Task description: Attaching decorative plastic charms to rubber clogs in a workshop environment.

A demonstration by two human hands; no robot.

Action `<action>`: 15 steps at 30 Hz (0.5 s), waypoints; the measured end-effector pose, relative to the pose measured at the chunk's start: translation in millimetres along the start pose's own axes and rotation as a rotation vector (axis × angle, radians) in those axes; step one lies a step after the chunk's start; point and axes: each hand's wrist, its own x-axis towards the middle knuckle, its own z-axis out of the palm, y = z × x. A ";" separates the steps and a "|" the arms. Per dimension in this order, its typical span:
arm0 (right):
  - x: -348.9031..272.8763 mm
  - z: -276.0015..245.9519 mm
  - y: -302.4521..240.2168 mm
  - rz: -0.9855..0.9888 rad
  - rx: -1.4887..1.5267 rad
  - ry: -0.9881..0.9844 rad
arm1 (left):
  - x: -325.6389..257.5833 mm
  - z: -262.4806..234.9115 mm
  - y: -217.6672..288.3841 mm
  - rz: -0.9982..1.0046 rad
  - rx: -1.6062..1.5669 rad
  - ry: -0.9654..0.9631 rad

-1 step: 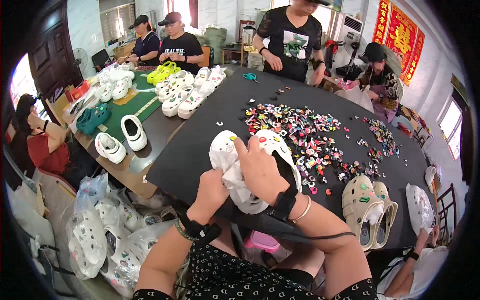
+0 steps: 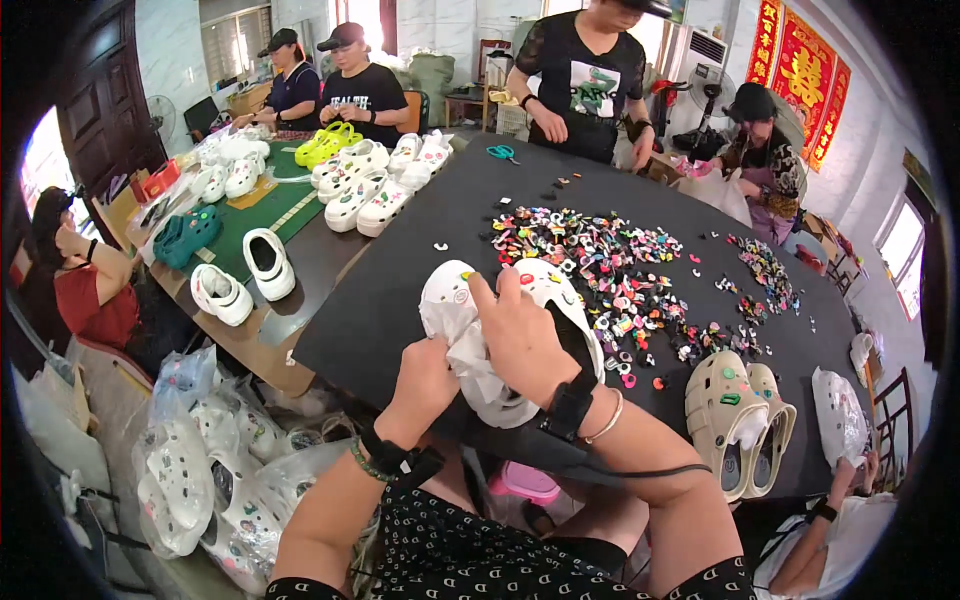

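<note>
A pair of white clogs (image 2: 440, 288) with colourful charms on their toes stands at the near edge of the black table, right in front of me. Crumpled white paper (image 2: 468, 358) bulges from the opening of the left clog. My left hand (image 2: 424, 378) is closed, pinching this paper at the clog's side. Over the inner side of the pair lies my right hand (image 2: 522, 345), its fingers bent over the tops and gripping a clog. My right thumb is hidden. Part of the right clog (image 2: 585, 345) shows beyond that hand.
Loose charms (image 2: 570, 250) are heaped past the clogs. Beige clogs (image 2: 725, 400) stand on the right, and scissors (image 2: 502, 153) lie far off. Bagged white clogs (image 2: 215, 470) are at lower left; more white clogs (image 2: 365, 200) stand at upper left. Several co-workers surround the tables.
</note>
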 end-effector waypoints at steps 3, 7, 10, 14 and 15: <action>6.0 8.3 12.3 -0.102 -0.008 -0.003 | 0.6 -1.4 1.5 0.023 0.109 -0.034; 19.2 17.0 20.4 -0.017 0.010 -0.119 | 1.9 4.1 -0.6 0.090 0.185 0.015; 23.0 34.5 25.7 0.006 -0.086 -0.143 | 3.0 7.4 -2.2 0.092 0.198 0.024; 18.0 46.9 33.1 0.025 -0.116 -0.084 | 3.8 14.4 1.5 0.066 0.247 0.029; 16.0 47.7 35.5 0.036 -0.113 -0.079 | 4.9 15.5 5.7 0.057 0.274 0.016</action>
